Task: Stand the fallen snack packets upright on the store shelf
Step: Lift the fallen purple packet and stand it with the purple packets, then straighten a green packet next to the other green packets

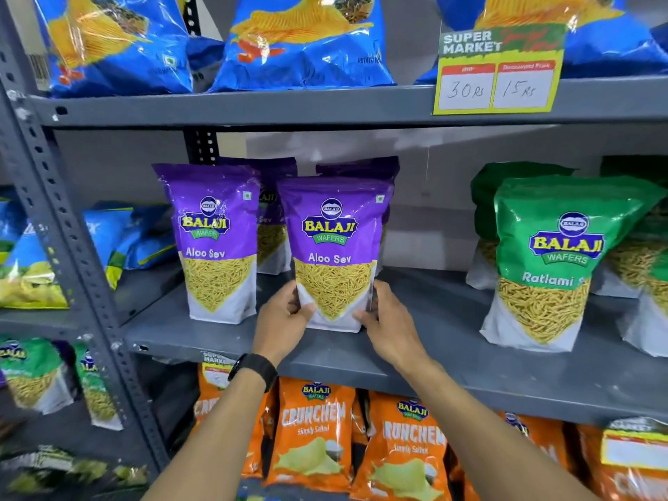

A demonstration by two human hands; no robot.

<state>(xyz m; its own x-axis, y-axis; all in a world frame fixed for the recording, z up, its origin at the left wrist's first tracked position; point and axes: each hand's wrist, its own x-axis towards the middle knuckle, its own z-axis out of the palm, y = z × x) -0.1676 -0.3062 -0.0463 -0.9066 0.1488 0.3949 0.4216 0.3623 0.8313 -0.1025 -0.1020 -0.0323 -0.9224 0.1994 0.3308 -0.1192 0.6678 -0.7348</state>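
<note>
A purple Aloo Sev packet stands upright near the front of the grey middle shelf. My left hand grips its lower left edge and my right hand grips its lower right edge. A second purple Aloo Sev packet stands upright just to the left, apart from my hands. Two more purple packets stand behind them, partly hidden. Green Ratlami Sev packets stand upright at the right of the same shelf.
Blue chip bags fill the upper shelf, with a yellow price card on its edge. Orange Crunchem bags sit on the shelf below. A grey perforated upright divides off the neighbouring rack, where blue bags lie tilted.
</note>
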